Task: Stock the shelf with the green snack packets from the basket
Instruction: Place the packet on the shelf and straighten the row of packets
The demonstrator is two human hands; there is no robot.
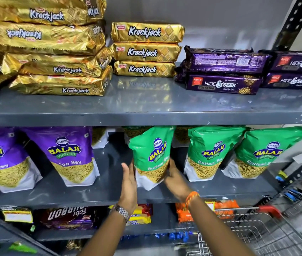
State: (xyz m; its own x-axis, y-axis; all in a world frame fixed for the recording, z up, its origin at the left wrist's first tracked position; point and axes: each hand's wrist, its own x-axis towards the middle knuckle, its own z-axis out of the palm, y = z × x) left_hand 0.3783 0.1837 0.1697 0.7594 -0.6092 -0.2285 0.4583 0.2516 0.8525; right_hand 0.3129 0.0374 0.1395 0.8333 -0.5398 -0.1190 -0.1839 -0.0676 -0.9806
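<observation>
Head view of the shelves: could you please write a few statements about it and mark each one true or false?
1. The left hand and the right hand both touch the green packet on the middle shelf. True.
2. That packet reads Aloo Sev. False: it reads Ratlami Sev.
3. Two other green packets stand to its right. True.
4. The Krackjack packs lie on the bottom shelf. False: they lie on the upper shelf.
5. The wristwatch is on the right wrist. False: it is on the left wrist.

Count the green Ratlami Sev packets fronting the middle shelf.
3: held packet between left hand and right hand at centre; second packet right of it; third packet farthest right. More seem partly hidden behind.
</observation>
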